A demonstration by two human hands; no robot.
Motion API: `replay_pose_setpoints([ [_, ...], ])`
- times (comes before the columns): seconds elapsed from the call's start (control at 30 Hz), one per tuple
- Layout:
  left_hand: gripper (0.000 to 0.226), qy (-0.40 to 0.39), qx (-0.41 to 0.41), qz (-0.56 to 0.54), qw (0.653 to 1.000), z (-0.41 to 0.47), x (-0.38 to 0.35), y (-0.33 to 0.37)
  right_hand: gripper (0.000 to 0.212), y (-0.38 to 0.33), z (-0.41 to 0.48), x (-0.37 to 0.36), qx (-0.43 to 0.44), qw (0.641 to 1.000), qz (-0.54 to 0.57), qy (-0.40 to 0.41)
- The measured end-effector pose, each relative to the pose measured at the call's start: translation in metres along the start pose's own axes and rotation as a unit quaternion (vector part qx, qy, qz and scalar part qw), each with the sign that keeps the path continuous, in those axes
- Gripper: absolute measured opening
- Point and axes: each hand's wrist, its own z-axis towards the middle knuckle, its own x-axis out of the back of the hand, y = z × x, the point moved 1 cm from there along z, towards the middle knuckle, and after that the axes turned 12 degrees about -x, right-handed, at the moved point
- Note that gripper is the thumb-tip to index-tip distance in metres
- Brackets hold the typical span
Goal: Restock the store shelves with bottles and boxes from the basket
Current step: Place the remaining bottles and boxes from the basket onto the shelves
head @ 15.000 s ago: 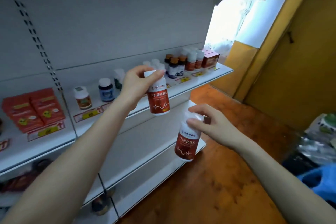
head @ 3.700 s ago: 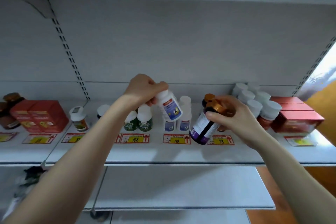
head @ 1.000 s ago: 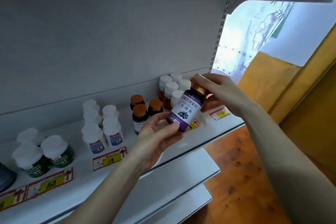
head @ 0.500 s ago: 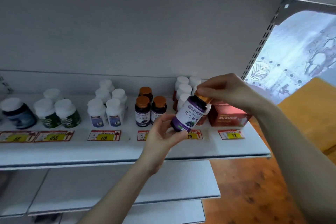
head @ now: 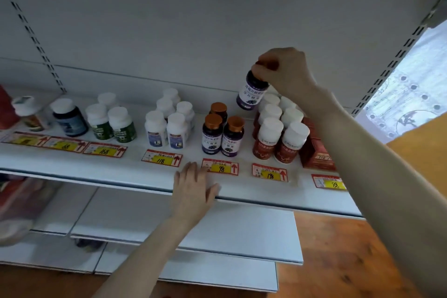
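1. at the far left of the shelf [head: 72,172] stand a red box, partly out of view, a small white-capped bottle and a dark blue bottle [head: 69,117].
2. next come three green-labelled bottles [head: 111,122] with white caps, behind price tags reading 168.
3. a group of white bottles [head: 169,120] with blue labels sits behind the tag marked 118.
4. the left hand [head: 193,191] lies flat and open on the front edge of the shelf, fingers spread, holding nothing, just left of the tag marked 98.
5. three purple bottles with orange caps [head: 222,132] stand together behind that tag.
6. the right hand [head: 284,70] pinches the cap of another purple bottle [head: 254,92] from above, fingers closed around its top; the bottle hangs tilted in the air above the back of the shelf, between the orange-capped trio and the red ones.
7. red-labelled bottles [head: 278,138] with white caps stand in rows behind the 198 tag.
8. red boxes [head: 316,152] sit at the right end, partly behind the right forearm.
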Motion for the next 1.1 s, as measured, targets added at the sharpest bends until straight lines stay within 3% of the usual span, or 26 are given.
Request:
replay_pose_setpoints([
  [0.1, 0.052, -0.016, 0.005, 0.009, 1.000, -0.001, -0.005, -0.002, 0.034, 0.010, 0.021, -0.023, -0.024, 0.998, -0.045, -0.025],
  [0.17, 0.051, -0.005, 0.004, 0.004, 1.000, -0.002, -0.007, -0.003, 0.016, 0.017, 0.028, -0.039, -0.042, 0.996, -0.055, -0.052],
  [0.27, 0.054, 0.003, 0.008, -0.005, 1.000, -0.003, -0.010, -0.005, 0.028, 0.023, 0.031, -0.058, -0.067, 0.991, -0.071, -0.096],
  [0.37, 0.066, 0.000, 0.015, -0.010, 1.000, -0.003, -0.008, -0.005, 0.029, 0.025, 0.030, -0.072, -0.079, 0.986, -0.069, -0.129],
  [0.5, 0.061, -0.014, 0.012, -0.006, 1.000, -0.004, -0.007, -0.004, 0.027, 0.030, 0.026, -0.086, -0.100, 0.979, -0.058, -0.167],
  [0.73, 0.047, 0.018, 0.003, -0.012, 1.000, -0.003, -0.013, -0.006, 0.031, 0.030, 0.022, -0.098, -0.116, 0.974, -0.045, -0.188],
  [0.93, 0.064, 0.029, 0.014, -0.011, 0.999, -0.004, -0.016, -0.005, 0.031, 0.034, 0.022, -0.101, -0.112, 0.976, -0.034, -0.185],
  [1.1, 0.062, 0.034, 0.011, 0.001, 0.999, -0.005, -0.015, -0.005, 0.031, 0.037, 0.022, -0.104, -0.101, 0.977, -0.039, -0.182],
])
